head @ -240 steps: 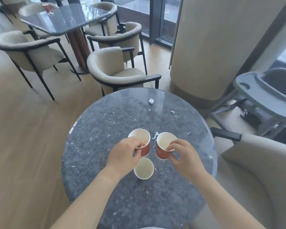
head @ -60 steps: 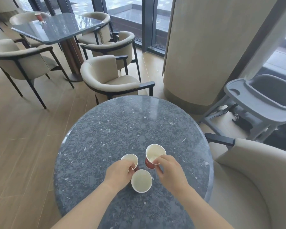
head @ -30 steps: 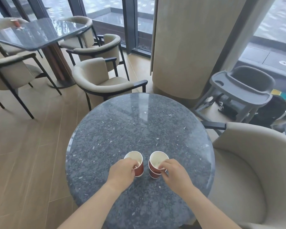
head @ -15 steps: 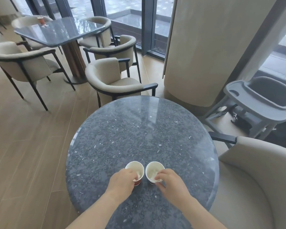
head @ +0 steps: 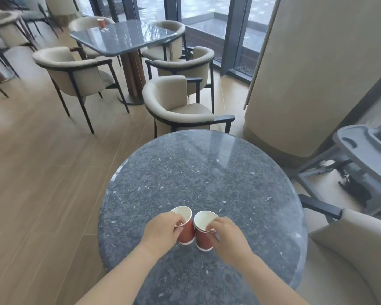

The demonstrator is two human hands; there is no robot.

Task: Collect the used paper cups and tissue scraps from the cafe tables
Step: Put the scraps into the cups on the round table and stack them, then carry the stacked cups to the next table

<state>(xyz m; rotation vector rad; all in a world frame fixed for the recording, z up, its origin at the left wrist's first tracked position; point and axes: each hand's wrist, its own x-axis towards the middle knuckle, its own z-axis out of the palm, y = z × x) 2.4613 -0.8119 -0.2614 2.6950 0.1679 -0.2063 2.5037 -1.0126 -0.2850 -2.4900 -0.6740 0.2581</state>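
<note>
Fingers (head: 177,223) of my left hand (head: 163,230) curled over the left cup (head: 187,231) rim, right hand (head: 227,237) pinching the right cup (head: 204,237) rim, cups touching, near side of the round table (head: 196,170), another cup (head: 101,23) on the far square table (head: 130,39).
</note>
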